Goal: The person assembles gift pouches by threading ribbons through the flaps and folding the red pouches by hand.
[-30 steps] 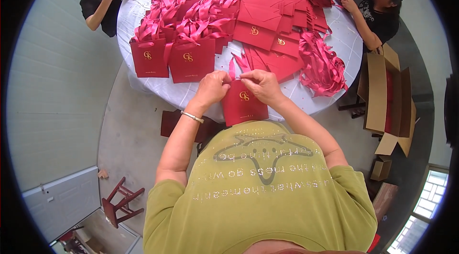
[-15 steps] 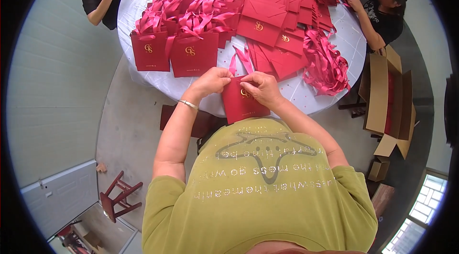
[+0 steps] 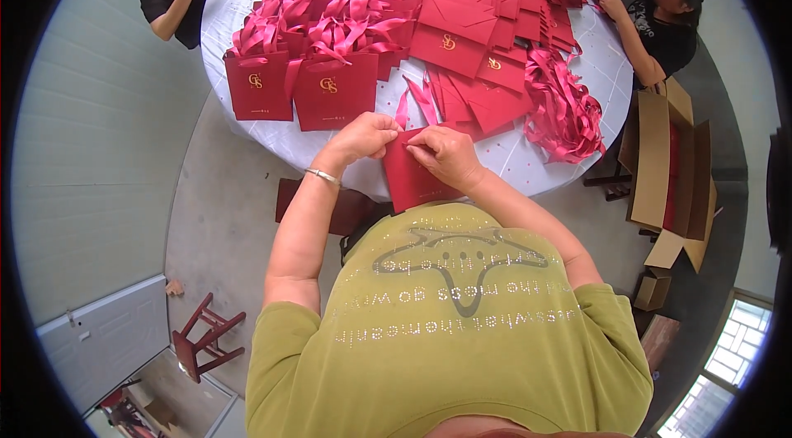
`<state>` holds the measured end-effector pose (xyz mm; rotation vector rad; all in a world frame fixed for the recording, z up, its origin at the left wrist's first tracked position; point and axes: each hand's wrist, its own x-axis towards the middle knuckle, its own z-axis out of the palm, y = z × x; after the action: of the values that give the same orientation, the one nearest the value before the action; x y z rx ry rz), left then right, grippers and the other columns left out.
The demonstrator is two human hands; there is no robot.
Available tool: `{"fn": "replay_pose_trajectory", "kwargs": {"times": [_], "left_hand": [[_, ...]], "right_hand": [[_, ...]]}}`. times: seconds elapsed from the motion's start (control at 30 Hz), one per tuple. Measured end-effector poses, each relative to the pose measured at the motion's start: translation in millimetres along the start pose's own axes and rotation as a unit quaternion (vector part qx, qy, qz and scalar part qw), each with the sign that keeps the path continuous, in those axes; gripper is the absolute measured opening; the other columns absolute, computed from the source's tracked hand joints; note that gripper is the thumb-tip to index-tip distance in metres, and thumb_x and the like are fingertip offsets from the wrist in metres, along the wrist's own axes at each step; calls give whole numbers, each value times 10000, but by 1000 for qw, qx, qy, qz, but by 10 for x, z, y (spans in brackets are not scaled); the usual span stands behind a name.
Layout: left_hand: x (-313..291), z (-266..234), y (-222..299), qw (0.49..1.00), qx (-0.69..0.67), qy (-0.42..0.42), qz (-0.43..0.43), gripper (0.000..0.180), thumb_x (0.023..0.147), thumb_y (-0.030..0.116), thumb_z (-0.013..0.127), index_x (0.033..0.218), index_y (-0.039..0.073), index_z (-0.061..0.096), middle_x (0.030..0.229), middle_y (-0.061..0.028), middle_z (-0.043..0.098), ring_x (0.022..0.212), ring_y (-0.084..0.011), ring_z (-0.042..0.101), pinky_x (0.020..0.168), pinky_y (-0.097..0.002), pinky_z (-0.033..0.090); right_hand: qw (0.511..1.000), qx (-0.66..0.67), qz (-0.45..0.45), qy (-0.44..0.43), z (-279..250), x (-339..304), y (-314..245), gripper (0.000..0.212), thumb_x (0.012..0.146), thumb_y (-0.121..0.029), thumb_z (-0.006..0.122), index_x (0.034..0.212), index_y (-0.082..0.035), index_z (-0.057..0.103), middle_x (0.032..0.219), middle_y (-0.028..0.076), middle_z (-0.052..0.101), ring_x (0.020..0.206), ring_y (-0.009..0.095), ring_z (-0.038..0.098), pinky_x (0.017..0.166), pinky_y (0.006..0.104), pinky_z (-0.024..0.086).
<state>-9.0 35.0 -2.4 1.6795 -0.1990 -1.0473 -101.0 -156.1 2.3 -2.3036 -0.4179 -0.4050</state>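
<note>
A red paper gift bag (image 3: pixel 412 184) with gold print is held upright at the table's near edge, in front of my chest. My left hand (image 3: pixel 367 138) pinches its upper left corner. Against the upper front of the bag, the fingers of my right hand (image 3: pixel 446 156) are pressed together; what lies between the fingertips is too small to make out. A pink ribbon (image 3: pixel 423 100) rises in two tails behind the bag's top edge, between my hands. My right hand covers part of the gold print.
On the round white-covered table (image 3: pixel 216 50) stand finished-looking bags with ribbon handles (image 3: pixel 337 93). Flat red bags (image 3: pixel 450 50) lie piled beside a heap of loose pink ribbons (image 3: pixel 565 112). Two people work across the table. An open cardboard box (image 3: pixel 652 166) stands right; a wooden stool (image 3: pixel 206 337) stands left.
My right hand has shifted slightly left and up across the bag's front, toward my left hand, now covering more of the gold print. My left hand stays at the corner.
</note>
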Motion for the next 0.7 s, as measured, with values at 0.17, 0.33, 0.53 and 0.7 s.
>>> {"fn": "replay_pose_trajectory", "kwargs": {"times": [0.17,0.33,0.53,0.7], "left_hand": [[-30,13,6,1000,22,8,11,109,974,91,539,990,23,624,666,27,516,517,-65,471,452,-227,384],[-54,33,34,999,33,11,24,114,973,92,542,971,14,626,636,22,513,504,-70,471,452,-234,386],[-69,57,42,999,33,20,25,125,968,90,546,954,6,638,637,13,529,500,-73,475,450,-240,390],[-91,78,73,998,41,28,25,130,964,83,544,934,1,641,627,13,526,495,-74,475,448,-242,388]], "right_hand": [[999,-37,-10,3,48,11,-17,115,794,-183,714,773,-89,652,769,71,664,714,268,662,608,387,532],[998,-56,11,1,96,21,-31,130,795,-181,700,769,-72,633,754,103,654,691,296,661,601,409,533],[996,-75,43,4,174,27,-41,128,773,-156,718,770,-69,625,755,113,652,678,301,657,596,415,527],[991,-126,36,-15,213,48,-69,138,792,-159,685,764,-54,600,732,131,640,658,313,652,581,414,532]]}}
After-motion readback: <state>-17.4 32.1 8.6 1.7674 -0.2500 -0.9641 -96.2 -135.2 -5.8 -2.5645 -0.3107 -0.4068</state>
